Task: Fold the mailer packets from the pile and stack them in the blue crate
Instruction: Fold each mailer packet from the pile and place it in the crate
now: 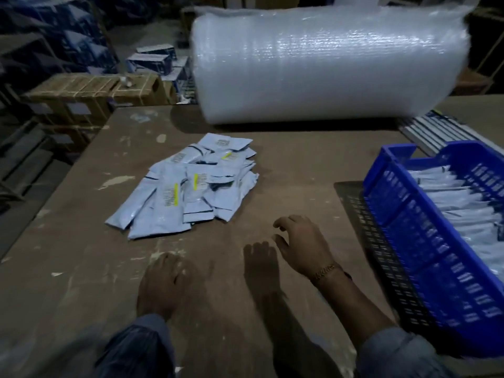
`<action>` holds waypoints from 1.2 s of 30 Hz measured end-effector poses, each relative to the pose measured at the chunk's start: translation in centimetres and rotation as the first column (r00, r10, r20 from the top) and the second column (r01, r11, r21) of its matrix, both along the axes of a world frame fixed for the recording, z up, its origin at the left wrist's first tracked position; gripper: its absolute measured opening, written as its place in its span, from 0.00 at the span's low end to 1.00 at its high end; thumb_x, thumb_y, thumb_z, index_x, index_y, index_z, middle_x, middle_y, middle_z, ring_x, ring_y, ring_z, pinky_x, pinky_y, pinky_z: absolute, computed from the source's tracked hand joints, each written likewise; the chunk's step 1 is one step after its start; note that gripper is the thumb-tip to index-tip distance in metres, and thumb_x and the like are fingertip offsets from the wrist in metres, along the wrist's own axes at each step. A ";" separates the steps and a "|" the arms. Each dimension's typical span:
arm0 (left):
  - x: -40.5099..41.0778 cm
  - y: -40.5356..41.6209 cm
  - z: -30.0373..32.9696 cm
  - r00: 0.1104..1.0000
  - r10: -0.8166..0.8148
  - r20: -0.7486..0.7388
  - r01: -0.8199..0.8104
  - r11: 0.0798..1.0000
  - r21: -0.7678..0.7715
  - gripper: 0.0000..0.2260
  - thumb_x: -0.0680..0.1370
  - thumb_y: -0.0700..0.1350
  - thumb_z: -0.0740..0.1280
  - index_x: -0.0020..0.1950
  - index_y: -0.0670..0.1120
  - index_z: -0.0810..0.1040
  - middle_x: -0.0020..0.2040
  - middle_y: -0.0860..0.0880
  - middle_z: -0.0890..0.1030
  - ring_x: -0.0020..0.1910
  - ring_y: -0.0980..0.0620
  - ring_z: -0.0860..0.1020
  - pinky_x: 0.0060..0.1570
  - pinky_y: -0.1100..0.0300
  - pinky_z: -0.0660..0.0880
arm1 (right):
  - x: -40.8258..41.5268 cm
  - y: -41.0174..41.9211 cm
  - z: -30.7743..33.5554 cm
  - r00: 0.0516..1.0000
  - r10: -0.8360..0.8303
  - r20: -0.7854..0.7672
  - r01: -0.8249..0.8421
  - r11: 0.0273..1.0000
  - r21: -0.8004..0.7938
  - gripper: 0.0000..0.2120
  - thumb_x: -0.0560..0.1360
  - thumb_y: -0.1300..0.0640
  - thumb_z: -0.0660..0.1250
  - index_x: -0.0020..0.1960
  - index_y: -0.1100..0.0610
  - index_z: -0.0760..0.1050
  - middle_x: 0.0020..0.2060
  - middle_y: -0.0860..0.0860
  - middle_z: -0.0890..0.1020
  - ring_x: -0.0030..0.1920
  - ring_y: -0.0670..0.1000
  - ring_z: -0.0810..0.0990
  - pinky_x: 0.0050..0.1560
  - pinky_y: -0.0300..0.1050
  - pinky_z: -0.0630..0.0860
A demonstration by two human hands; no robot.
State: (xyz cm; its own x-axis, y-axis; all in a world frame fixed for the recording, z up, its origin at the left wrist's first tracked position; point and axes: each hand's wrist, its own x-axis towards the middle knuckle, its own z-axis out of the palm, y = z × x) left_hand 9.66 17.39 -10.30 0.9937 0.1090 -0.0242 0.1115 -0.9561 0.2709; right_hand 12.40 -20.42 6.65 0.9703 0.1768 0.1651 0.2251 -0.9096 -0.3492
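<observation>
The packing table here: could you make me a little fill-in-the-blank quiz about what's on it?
1. The crate that holds folded packets is coloured ____.
2. The loose pile of mailer packets lies to the ____ of the crate.
3. The big white roll at the far side of the table is ____ wrap.
4. The bracelet sits on the wrist of the ____ hand.

Missing words: blue; left; bubble; right

A bubble-wrap roll (327, 66) lies across the table (286, 165).
</observation>
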 end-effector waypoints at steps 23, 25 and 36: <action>-0.2 8.9 0.5 0.986 0.058 0.154 -0.046 0.996 -0.081 0.24 0.83 0.53 0.57 0.76 0.48 0.75 0.75 0.45 0.74 0.72 0.40 0.71 0.71 0.38 0.69 | 16.5 29.0 -5.8 0.827 0.562 0.018 -0.412 0.628 -0.660 0.31 0.73 0.60 0.77 0.74 0.51 0.75 0.73 0.63 0.75 0.71 0.66 0.75 0.56 0.59 0.80; -0.1 9.0 0.6 0.989 0.068 0.128 -0.059 0.996 -0.071 0.24 0.83 0.54 0.55 0.77 0.49 0.74 0.76 0.46 0.73 0.74 0.41 0.70 0.73 0.39 0.68 | 18.1 29.6 -6.8 0.729 0.684 0.000 -0.471 0.503 -0.725 0.22 0.70 0.62 0.80 0.63 0.55 0.83 0.65 0.63 0.81 0.66 0.67 0.79 0.55 0.59 0.81; -0.1 8.8 0.8 0.985 0.080 0.155 -0.068 0.994 -0.085 0.24 0.82 0.49 0.54 0.74 0.46 0.76 0.71 0.44 0.77 0.70 0.41 0.74 0.69 0.41 0.71 | 13.3 29.3 -3.4 0.699 0.690 0.189 -0.561 0.693 -0.453 0.14 0.76 0.53 0.66 0.58 0.59 0.75 0.55 0.59 0.80 0.69 0.64 0.74 0.75 0.63 0.64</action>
